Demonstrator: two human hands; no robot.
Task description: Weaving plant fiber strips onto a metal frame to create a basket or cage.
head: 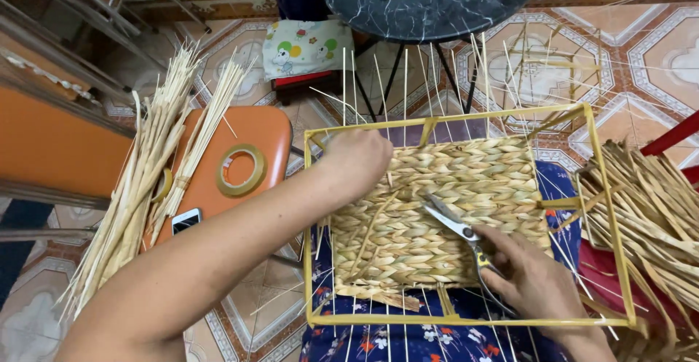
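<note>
A yellow metal frame [466, 120] lies across my lap, with thin white cords strung through it. A panel of braided straw weaving [466, 194] fills its middle. My left hand [358, 159] presses on the upper left corner of the weaving, fingers curled over its edge. My right hand [528, 274] grips a pair of scissors [455, 223] with yellow-black handles. The blades are slightly apart and point up-left onto the weaving near a loose straw strand.
An orange stool [247, 143] at left carries a tape roll [240, 170], a phone [186, 220] and a bundle of straw strips [145, 180]. More straw [655, 209] is piled at right. A black round table [437, 5] stands ahead on the patterned tile floor.
</note>
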